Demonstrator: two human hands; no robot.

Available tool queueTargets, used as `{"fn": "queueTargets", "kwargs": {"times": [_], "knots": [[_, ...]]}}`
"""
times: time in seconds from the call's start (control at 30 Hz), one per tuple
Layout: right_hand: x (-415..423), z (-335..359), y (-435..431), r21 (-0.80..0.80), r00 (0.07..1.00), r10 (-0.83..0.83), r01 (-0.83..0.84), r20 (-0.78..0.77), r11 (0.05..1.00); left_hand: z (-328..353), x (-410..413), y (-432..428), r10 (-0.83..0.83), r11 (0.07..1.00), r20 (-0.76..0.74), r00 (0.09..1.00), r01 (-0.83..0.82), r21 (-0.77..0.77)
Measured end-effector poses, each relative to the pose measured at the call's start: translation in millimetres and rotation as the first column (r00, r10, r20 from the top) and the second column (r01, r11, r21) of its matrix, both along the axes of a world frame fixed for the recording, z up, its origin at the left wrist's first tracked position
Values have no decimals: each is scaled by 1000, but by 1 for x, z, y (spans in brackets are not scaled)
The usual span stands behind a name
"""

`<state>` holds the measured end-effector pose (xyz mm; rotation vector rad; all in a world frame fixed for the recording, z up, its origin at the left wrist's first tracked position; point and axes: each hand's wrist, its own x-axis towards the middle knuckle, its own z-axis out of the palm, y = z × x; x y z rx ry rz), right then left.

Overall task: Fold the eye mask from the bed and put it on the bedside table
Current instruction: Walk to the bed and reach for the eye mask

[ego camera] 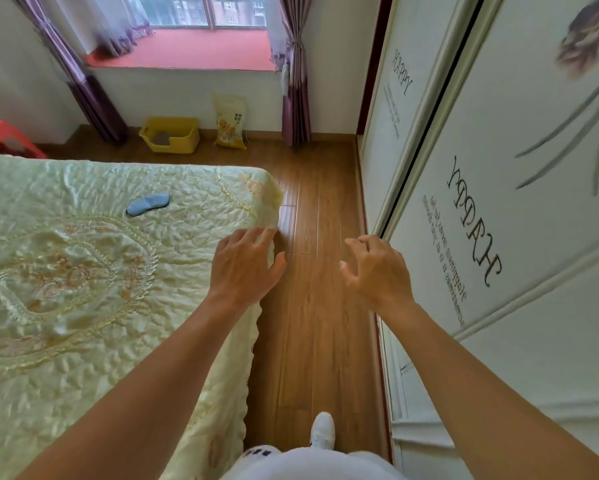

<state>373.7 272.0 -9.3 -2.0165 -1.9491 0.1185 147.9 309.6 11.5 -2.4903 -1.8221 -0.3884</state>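
A blue eye mask lies flat and unfolded on the pale yellow quilted bed, near its far right corner. My left hand hovers over the bed's right edge, fingers spread, holding nothing, well short of the mask. My right hand is held over the wooden floor beside the wardrobe, fingers curled apart and empty. No bedside table is in view.
A narrow strip of wooden floor runs between the bed and the sliding wardrobe doors on the right. At the far wall stand a yellow basket, a yellow bag and purple curtains. A red stool is at far left.
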Motion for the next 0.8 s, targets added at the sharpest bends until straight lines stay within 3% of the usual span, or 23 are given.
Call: {"fn": "queueTargets", "kwargs": {"times": [0.43, 0.8], "knots": [[52, -15, 203, -48, 1000, 26, -27, -12, 998, -13, 54, 194, 32, 998, 14, 999, -31, -49], [43, -6, 454, -60, 998, 56, -54, 34, 997, -14, 55, 445, 23, 999, 97, 995, -21, -24]]}}
